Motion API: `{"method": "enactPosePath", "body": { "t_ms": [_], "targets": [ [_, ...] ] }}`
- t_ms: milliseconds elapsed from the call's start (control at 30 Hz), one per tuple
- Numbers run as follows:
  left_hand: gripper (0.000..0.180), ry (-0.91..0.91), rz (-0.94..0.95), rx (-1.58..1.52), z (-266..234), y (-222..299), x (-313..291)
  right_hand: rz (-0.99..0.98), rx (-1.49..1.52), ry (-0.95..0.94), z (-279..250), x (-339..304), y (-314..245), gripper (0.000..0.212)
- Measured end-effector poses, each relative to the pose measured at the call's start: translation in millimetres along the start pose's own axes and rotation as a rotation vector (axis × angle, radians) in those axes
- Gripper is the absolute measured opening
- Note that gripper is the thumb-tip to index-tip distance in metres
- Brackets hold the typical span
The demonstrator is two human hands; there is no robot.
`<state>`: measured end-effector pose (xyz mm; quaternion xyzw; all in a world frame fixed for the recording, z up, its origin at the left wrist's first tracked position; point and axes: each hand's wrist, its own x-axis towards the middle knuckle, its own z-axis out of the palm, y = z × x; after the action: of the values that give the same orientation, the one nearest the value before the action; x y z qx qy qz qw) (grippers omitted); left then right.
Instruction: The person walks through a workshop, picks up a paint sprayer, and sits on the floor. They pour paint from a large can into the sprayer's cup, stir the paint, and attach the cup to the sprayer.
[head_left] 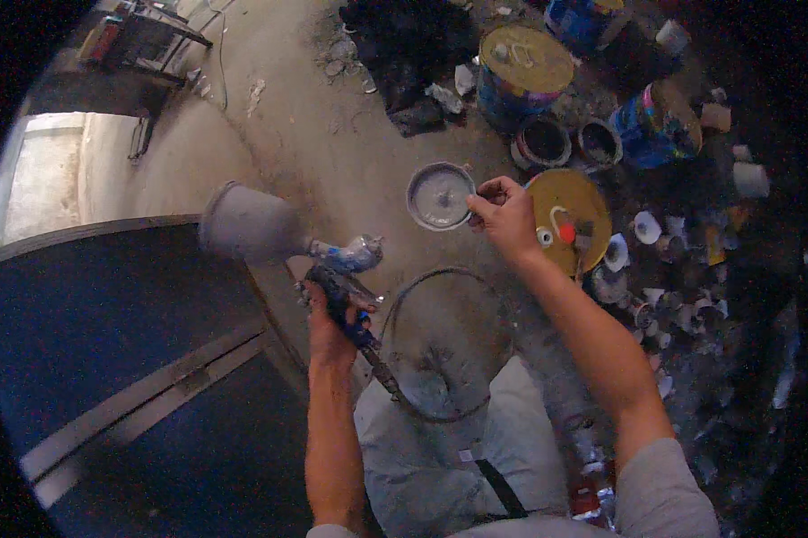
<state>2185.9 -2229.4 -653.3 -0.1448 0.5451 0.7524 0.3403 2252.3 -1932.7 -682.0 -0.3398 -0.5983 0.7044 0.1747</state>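
My left hand [321, 314] is wrapped round the handle of a paint spray gun [346, 258], which is smeared with paint. The gun's grey cup [250, 222] lies tilted over to the left, its mouth out of sight. From the bottom of the handle a dark air hose [402, 300] runs down and loops in front of my legs. Out ahead, my right hand [509, 218] pinches the right edge of a round lid [441, 195] between thumb and fingers. Wet-looking grey paint coats the lid's inner face. Lid and gun are apart.
Dark blue panels [108, 314] with a pale rail stand at left. Yellow-topped paint drums [525, 61] and another lidded drum [592, 202] are at right, beside open cans [543, 143]. Used cups and rags litter the right floor. Black sheeting [413, 54] lies farther off.
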Motion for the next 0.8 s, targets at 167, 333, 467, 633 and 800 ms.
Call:
{"method": "enactPosePath", "body": {
  "t_ms": [167, 333, 467, 633, 800],
  "targets": [
    [0.057, 0.11, 0.103, -0.082, 11, 74, -17, -0.105, -0.118, 0.122, 5, 25, -67, 0.02],
    [0.052, 0.304, 0.189, -0.097, 48, 159, -39, 0.031, -0.056, 0.105, -10, 59, -113, 0.019],
    [0.043, 0.283, 0.29, -0.138, 73, 234, -41, 0.087, -0.104, 0.22, -2, 88, -142, 0.02],
    [0.03, 0.39, 0.485, -0.083, 81, 359, -24, 0.036, -0.054, 0.284, 47, 133, -187, 0.021],
    [0.018, 0.398, 0.584, 0.024, 77, 436, -7, -0.026, -0.028, 0.297, 79, 182, -198, 0.021]
  ]
}}
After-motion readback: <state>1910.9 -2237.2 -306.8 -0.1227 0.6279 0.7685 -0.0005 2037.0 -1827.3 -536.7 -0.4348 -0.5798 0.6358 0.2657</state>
